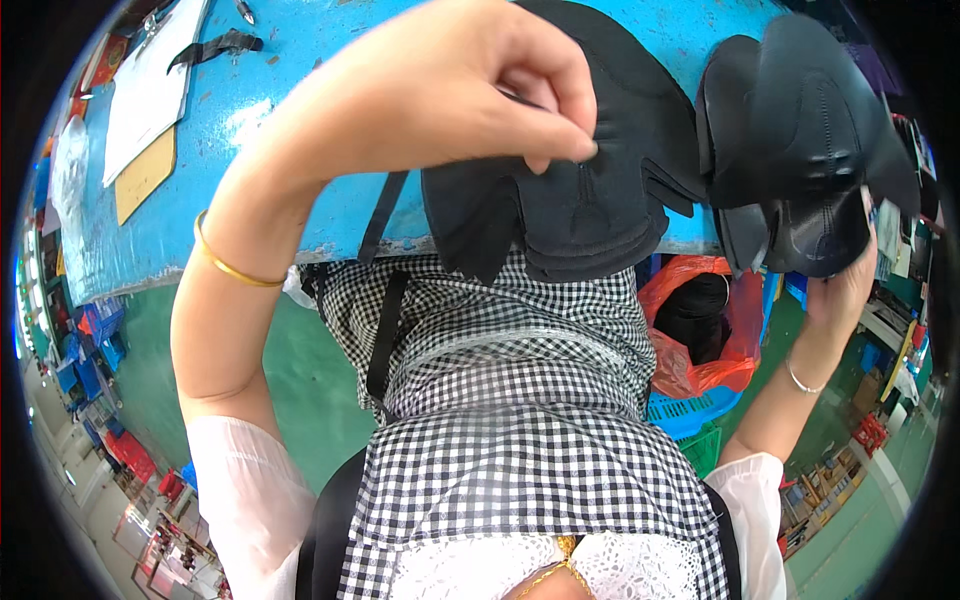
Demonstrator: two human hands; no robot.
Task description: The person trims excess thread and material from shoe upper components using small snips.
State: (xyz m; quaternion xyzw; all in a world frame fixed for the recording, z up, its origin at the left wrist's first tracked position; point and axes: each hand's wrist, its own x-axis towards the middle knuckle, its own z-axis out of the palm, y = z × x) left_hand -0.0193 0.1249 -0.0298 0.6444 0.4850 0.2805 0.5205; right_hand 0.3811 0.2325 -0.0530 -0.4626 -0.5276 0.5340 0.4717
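Observation:
My left hand [480, 95] is raised over a stack of black stitched padded pieces [590, 215]. Its thumb and fingers are pressed together in a pinch. A thin dark sliver shows in the curl of the fingers, too little to name. At the right, my right hand [845, 275] grips a black padded piece [825, 110] with a stitched centre line. That piece is lifted and smeared by motion, and most of the gripping fingers are hidden behind it. More black pieces [725, 120] lie beside and under it at the table's right end.
The blue table [330, 215] holds a white sheet [150, 90] on a tan board, a short black strap [215, 47] and a pen [245, 10]. A narrow black strap [385, 215] hangs over its front edge. Below stands a red plastic bag [735, 370] with black material, above a blue basket [690, 412].

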